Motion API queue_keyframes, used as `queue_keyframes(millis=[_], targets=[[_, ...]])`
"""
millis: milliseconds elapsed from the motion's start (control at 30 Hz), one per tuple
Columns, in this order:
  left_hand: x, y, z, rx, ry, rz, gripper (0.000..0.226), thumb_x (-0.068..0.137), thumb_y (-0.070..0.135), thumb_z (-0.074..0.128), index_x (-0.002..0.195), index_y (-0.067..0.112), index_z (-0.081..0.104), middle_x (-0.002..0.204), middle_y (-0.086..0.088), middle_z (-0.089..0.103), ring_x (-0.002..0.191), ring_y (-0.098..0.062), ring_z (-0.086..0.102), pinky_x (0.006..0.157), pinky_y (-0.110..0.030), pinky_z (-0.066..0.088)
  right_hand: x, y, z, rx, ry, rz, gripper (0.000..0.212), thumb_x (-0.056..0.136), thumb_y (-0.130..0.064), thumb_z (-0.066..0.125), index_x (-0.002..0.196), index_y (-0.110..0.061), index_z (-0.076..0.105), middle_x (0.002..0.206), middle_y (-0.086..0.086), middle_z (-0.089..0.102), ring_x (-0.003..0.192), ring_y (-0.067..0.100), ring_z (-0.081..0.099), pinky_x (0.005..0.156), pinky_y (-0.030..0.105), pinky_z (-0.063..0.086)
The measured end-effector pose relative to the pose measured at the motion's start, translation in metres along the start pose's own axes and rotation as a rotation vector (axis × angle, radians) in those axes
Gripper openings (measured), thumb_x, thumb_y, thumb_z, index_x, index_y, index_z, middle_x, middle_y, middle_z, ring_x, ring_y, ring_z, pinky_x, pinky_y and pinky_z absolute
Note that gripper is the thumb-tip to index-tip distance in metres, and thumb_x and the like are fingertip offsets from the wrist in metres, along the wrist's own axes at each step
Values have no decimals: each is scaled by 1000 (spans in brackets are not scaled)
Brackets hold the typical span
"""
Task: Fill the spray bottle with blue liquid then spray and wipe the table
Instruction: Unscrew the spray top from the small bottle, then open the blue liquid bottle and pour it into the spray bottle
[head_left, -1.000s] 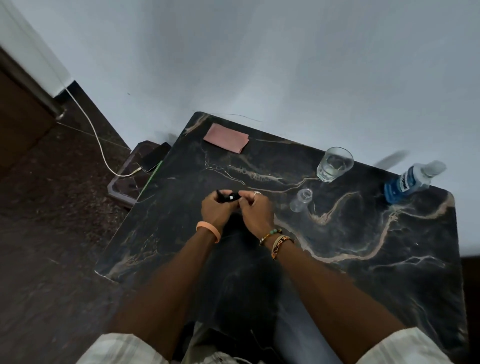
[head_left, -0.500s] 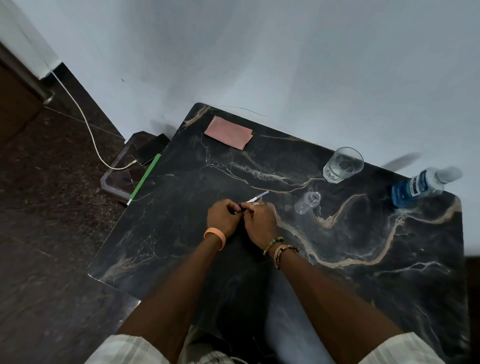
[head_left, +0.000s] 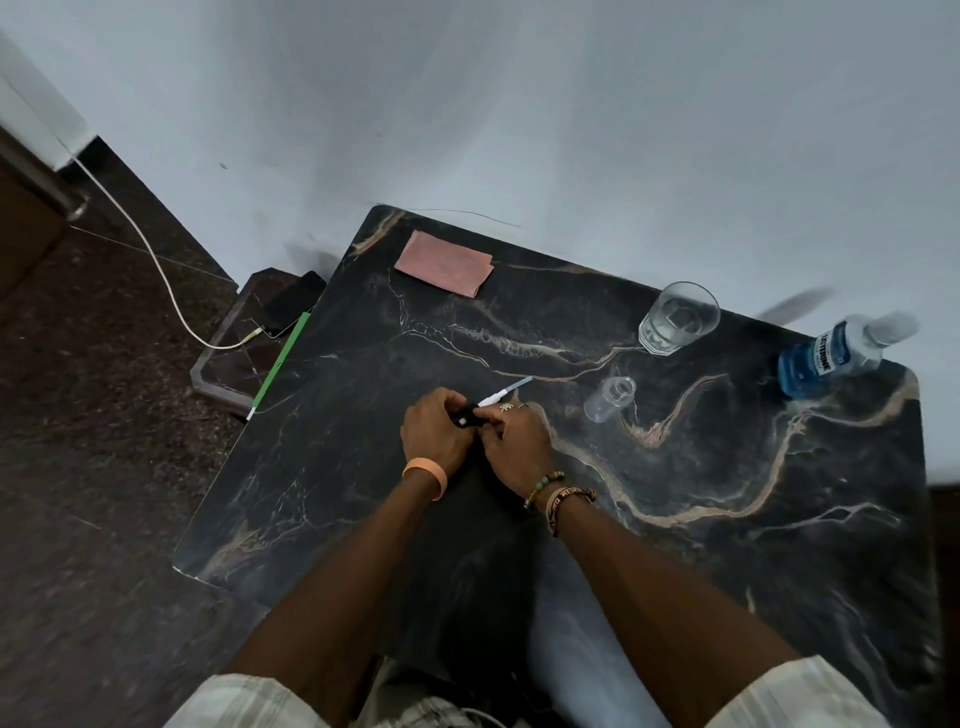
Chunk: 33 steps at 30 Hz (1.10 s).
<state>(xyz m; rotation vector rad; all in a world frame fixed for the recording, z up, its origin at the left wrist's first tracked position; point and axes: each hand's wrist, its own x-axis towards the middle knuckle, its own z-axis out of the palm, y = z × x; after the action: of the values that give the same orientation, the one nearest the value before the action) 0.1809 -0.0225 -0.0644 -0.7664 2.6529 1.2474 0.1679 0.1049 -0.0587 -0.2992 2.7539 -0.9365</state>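
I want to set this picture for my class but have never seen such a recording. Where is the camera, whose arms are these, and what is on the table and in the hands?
No machine here: a person wears a wide-angle camera on the head, looking down at their own arms. On the dark marble table are a folded pink cloth, a glass of clear liquid, a small clear bottle with no top, and a bottle of blue liquid at the far right. The left hand and right hand together hold the spray pump, a black head with a thin white tube, apart from its bottle. A phone lies on a lower stand at left.
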Motion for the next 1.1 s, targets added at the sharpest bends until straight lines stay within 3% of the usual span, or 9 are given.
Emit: queue_keyframes(millis=[67,133,200,267,367,700,800,900,1100], targets=[[0,2,-1,13,-6,15,42,69,27,81,107,25,63,108,2,66,106,-21,60,96,-43,48,0,1,-3,20,1,8,31,86,-14,58,111,-25,73,108,-5,70,102,10,57,82,1,31],[-2,6,-2,37,-18,19,54,67,37,81,117,30,59,119,2,59,117,-22,53,102,-46,42,0,1,-9,58,1,16,30,86,-16,58,110,-27,73,106,-7,70,101,12,59,86,20,48],[-5,11,-6,52,-60,49,71,63,45,78,127,37,51,136,1,44,131,-25,35,110,-49,30,-1,0,-21,108,38,21,28,86,-17,58,109,-26,72,103,-6,70,94,10,63,83,29,54],[-8,18,-11,53,-95,96,87,56,50,74,136,39,42,148,1,29,140,-24,18,115,-51,20,-1,-1,-35,151,87,37,29,85,-19,60,110,-25,72,100,-6,72,87,6,65,80,27,55],[-7,29,-18,57,-81,140,90,60,41,73,142,35,36,154,0,22,145,-26,10,116,-54,15,-4,1,-59,182,206,32,26,83,-18,63,106,-22,74,93,-7,74,81,5,66,77,18,52],[-13,119,0,1,86,400,86,75,28,79,146,26,30,155,-6,24,146,-30,16,115,-60,17,-33,30,-166,186,540,23,18,89,-31,65,97,-20,77,88,-5,75,76,8,67,71,28,57],[-21,159,20,-22,146,488,80,77,41,72,144,22,33,152,-8,30,143,-31,22,114,-58,20,-41,47,-202,161,659,49,20,90,-37,64,93,-22,77,77,-6,73,66,6,64,62,24,55],[-32,208,44,-70,213,613,71,86,59,50,141,17,38,150,-8,35,143,-29,25,113,-53,21,-49,73,-240,160,718,84,21,90,-40,62,92,-24,77,75,-8,72,66,4,64,62,24,55],[-52,292,95,-83,121,784,60,94,54,48,141,17,39,148,-8,39,138,-27,32,110,-49,25,-63,128,-299,197,826,188,22,91,-37,62,90,-21,76,77,-8,73,68,6,66,67,28,57]])
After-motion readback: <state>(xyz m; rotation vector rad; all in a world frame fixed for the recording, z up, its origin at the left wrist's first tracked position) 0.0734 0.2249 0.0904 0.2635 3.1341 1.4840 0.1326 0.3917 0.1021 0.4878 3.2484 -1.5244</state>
